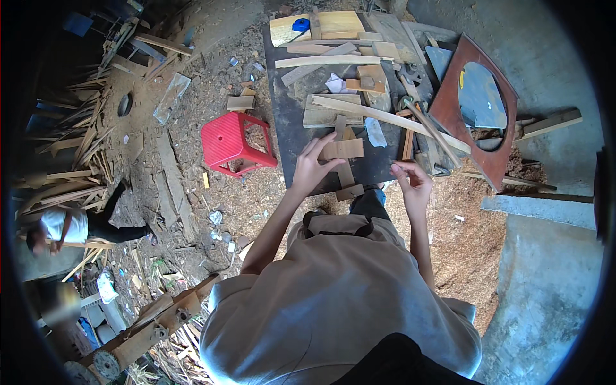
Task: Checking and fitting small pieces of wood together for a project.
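At the dark table's near edge, my left hand (312,165) has its fingers apart at the left side of a short wooden board (341,149), its fingertips touching or very close to it. The board lies across a narrower upright-pointing wooden strip (344,171), with a small block (349,192) at that strip's near end. To the right, my right hand (414,181) is raised by the table edge with fingertips pinched; anything between them is too small to make out. A pale blue scrap (376,132) lies beyond the board.
The table (285,115) holds several planks, a blue tape measure (300,25) and a reddish cut-out panel (494,167). A red stool (221,135) stands left. Another person (64,228) is far left among scrap wood. A concrete ledge (536,208) juts out right.
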Demonstrator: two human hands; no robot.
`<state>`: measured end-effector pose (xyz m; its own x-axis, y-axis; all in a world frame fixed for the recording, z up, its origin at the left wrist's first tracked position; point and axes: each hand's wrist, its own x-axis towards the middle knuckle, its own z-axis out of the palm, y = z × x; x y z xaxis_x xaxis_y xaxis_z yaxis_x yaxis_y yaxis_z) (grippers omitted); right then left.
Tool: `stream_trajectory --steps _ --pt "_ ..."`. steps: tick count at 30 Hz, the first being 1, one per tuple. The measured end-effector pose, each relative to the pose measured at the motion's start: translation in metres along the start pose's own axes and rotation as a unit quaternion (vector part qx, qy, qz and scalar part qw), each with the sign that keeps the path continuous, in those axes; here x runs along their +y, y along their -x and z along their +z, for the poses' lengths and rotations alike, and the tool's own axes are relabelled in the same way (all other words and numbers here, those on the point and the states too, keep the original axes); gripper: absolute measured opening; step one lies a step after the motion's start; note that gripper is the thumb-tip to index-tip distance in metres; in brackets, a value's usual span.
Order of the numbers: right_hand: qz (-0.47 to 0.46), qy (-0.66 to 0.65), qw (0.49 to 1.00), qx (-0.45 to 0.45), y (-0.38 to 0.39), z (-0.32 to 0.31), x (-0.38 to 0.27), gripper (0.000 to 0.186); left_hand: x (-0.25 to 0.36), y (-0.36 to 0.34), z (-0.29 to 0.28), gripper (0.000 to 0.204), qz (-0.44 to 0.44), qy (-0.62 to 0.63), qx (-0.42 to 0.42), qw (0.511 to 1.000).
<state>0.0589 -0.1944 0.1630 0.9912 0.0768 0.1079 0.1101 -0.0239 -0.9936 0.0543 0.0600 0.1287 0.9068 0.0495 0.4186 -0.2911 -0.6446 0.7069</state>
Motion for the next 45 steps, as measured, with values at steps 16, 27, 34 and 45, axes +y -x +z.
stream_trajectory --steps 16,27,34,45 --pt "0.038 -0.012 0.999 0.031 0.011 -0.014 0.02 0.008 -0.096 -0.019 0.055 0.067 -0.057 0.061 -0.12 0.989" --pt "0.045 0.017 0.999 0.02 0.002 -0.014 0.022 0.009 -0.099 -0.024 0.051 0.062 -0.056 0.08 -0.151 0.984" --pt "0.043 0.014 0.999 0.0 0.002 -0.011 0.03 0.008 -0.106 -0.024 0.045 0.06 -0.072 0.071 -0.199 0.975" --pt "0.061 0.041 0.997 -0.038 -0.009 -0.004 0.039 0.009 -0.104 -0.026 0.047 0.058 0.005 -0.004 -0.179 0.984"
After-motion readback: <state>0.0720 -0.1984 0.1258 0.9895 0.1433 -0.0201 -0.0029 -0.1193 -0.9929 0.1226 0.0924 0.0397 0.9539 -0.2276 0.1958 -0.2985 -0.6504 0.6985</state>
